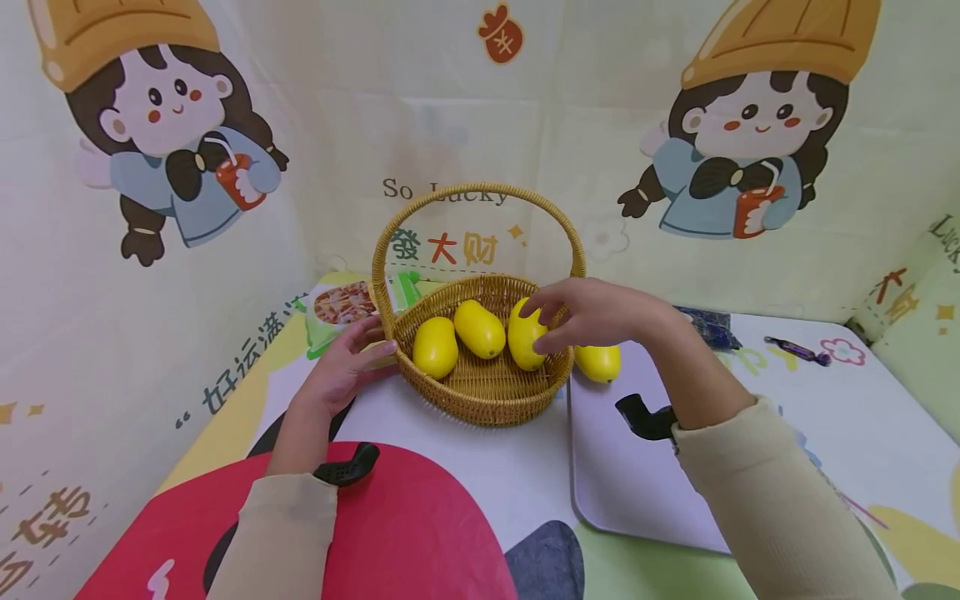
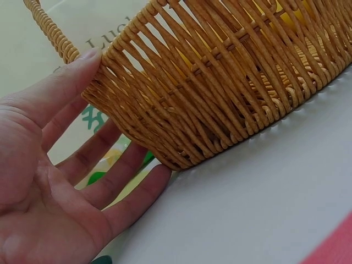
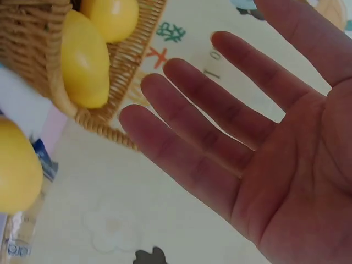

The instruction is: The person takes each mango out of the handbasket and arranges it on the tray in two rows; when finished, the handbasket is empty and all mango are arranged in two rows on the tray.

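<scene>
A woven wicker basket (image 1: 487,410) with a tall hoop handle stands on the table and has three yellow mangoes in it: one at left (image 1: 435,348), one in the middle (image 1: 480,329), one at right (image 1: 529,350). My left hand (image 1: 347,360) touches the basket's left side; in the left wrist view its thumb (image 2: 82,69) lies at the rim and the fingers spread along the outer wall. Above the right part of the basket is my right hand (image 1: 603,310), its fingers extended and holding nothing. A fourth mango (image 1: 600,364) lies just right of the basket, partly behind that hand.
The fourth mango is on a pale purple, round-cornered tray (image 1: 626,483) under my right forearm. Behind my left hand lies a green-edged food packet (image 1: 341,305). A dark blue packet (image 1: 711,327) and a purple wrapped stick (image 1: 798,350) are at the back right. Printed cloth hangs behind.
</scene>
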`<act>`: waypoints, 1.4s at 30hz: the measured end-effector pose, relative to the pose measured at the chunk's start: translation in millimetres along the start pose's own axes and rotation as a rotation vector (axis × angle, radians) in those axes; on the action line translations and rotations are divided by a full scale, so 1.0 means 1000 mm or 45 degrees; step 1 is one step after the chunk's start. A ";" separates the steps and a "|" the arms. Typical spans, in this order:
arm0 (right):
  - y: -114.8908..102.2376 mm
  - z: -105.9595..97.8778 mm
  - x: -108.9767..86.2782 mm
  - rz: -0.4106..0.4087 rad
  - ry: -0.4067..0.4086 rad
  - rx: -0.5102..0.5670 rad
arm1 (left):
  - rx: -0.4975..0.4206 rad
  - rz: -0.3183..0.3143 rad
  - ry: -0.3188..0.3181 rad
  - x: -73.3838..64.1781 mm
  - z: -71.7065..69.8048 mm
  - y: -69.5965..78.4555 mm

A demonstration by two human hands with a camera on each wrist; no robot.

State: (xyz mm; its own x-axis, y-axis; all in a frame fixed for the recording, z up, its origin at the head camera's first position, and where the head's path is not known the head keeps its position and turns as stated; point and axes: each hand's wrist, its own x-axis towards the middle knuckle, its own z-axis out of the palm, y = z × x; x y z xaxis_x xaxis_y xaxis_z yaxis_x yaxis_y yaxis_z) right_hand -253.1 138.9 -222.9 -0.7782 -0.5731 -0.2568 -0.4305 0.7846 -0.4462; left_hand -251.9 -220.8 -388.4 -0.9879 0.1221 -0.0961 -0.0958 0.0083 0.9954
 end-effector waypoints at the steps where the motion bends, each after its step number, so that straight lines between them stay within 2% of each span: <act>1: -0.002 0.001 0.005 0.002 -0.004 0.004 | -0.001 -0.002 0.001 0.000 0.000 0.000; 8: -0.002 0.005 0.031 0.012 -0.011 0.005 | -0.001 0.000 -0.009 0.001 -0.002 -0.002; 16: 0.005 0.009 0.053 0.056 -0.030 -0.002 | 0.001 -0.001 -0.013 0.003 -0.002 -0.002; 31: 0.001 0.012 0.083 0.314 -0.203 -0.157 | -0.005 0.000 -0.020 0.007 -0.003 -0.003; 39: 0.001 0.013 0.092 0.379 -0.266 -0.181 | -0.006 -0.002 -0.033 0.007 -0.003 -0.001; 42: 0.000 0.014 0.096 0.353 -0.283 -0.227 | 0.005 -0.007 -0.030 0.006 -0.005 -0.002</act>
State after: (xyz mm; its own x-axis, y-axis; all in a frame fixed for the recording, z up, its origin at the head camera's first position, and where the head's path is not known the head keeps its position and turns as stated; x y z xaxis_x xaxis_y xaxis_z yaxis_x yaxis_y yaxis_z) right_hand -321.4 80.5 -259.7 -0.7665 -0.3556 -0.5348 -0.3057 0.9344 -0.1831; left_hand -258.4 -224.9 -391.0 -0.9843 0.1450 -0.1012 -0.1003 0.0131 0.9949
